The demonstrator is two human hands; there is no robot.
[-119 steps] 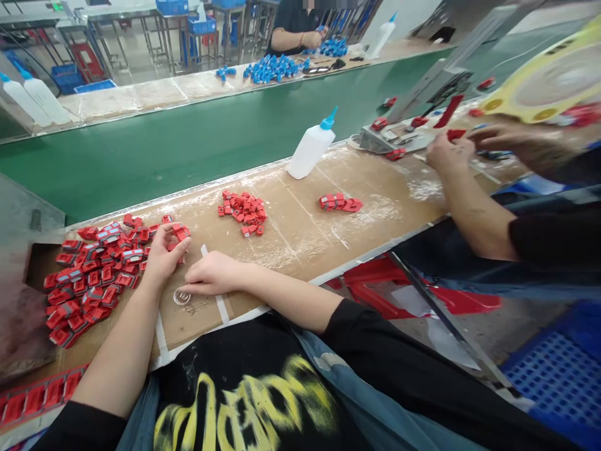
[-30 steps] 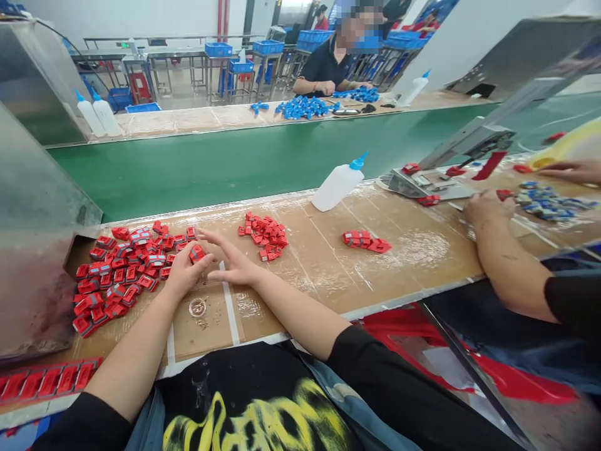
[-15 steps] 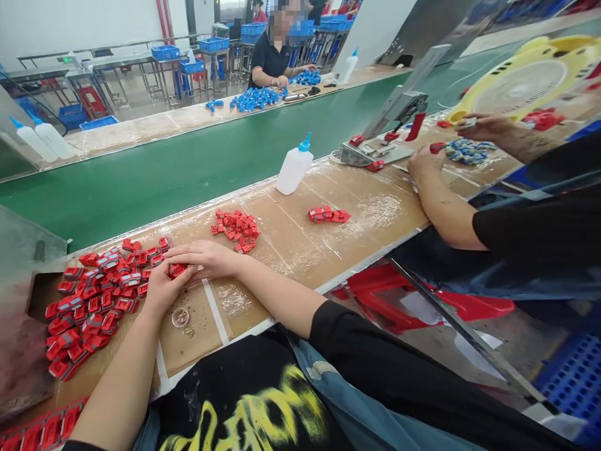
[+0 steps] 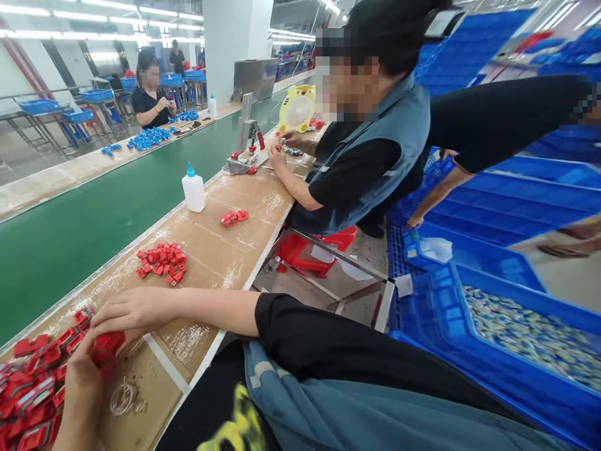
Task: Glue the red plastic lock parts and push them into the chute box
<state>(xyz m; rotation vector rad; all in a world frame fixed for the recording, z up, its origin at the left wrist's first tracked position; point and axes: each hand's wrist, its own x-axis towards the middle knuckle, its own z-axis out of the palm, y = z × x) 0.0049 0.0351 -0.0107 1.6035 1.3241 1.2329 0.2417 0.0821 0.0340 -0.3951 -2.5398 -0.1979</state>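
At the lower left my two hands come together around red plastic parts (image 4: 109, 346). My left hand (image 4: 83, 379) has its fingers curled against them from the near side, somewhat blurred. From above, my right hand (image 4: 138, 309) bends over the same parts, thumb underneath. How many pieces lie between the hands I cannot make out. A heap of red parts with grey edging (image 4: 30, 391) spreads beside and beyond my left hand. Farther along the bench is a smaller pile of red pieces (image 4: 162, 262).
A white squeeze bottle (image 4: 193, 189) with a blue tip stands by the green belt (image 4: 94, 241). Near it lie a few red parts (image 4: 235, 217). A clear ring-shaped item (image 4: 123, 399) lies near me. Co-workers, a clamp fixture (image 4: 248, 141) and blue crates (image 4: 469, 341) are to the right.
The view has swung right and up, bringing crates and another bending person into sight. My hands stay together around the red parts, now lower left in view.
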